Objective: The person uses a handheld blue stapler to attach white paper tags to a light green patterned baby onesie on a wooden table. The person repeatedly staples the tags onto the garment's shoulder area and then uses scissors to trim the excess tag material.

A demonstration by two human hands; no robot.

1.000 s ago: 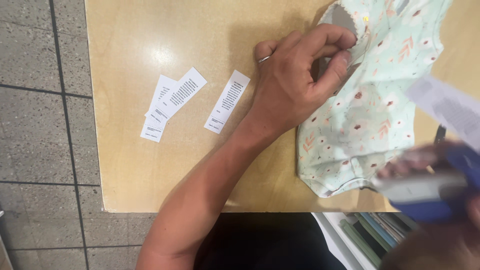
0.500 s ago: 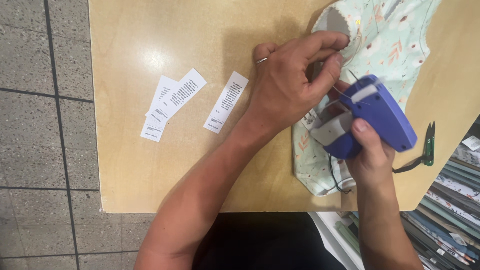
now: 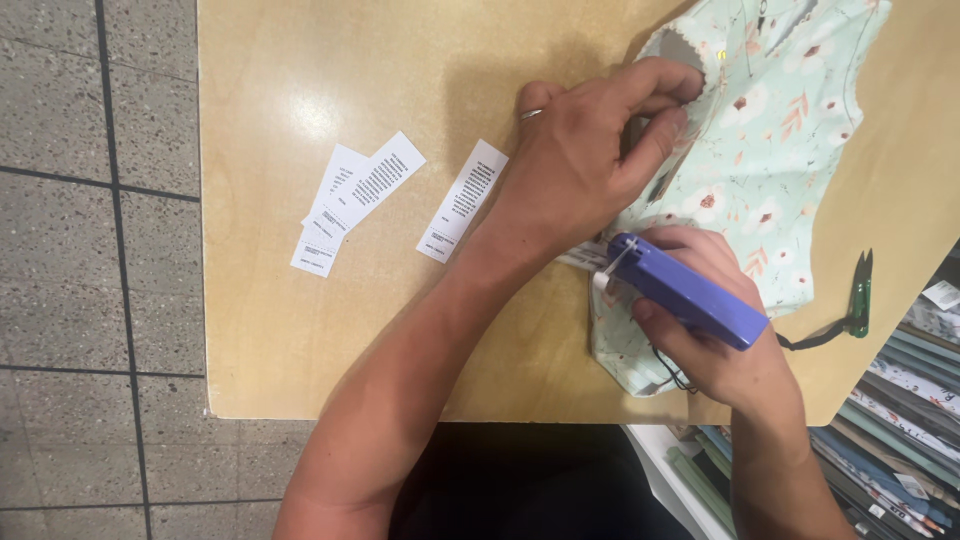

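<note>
**Both hands on the floral garment, tagging gun pressed in**

I see my left hand [image 3: 590, 170] lying on the mint-green floral garment [image 3: 790, 150], thumb and fingers pinching a fold of the cloth near its scalloped edge; a ring shows on one finger. My right hand [image 3: 710, 340] is clenched around the purple tagging gun [image 3: 685, 298], whose nose points toward the left wrist and sits at the garment's lower edge, just below the left hand. A thin black cord trails from under the gun across the cloth.

The garment lies on the far right part of the wooden table [image 3: 300, 340]. To the left of the garment, near the left forearm, lies one white paper tag [image 3: 462, 200]; further left of it lie two more white tags [image 3: 355, 200], overlapping each other. To the right of the garment, near the table's edge, rest small green snips [image 3: 862, 290]. Below the garment, past the table's edge, stacked folded fabrics [image 3: 900, 420] show
</note>
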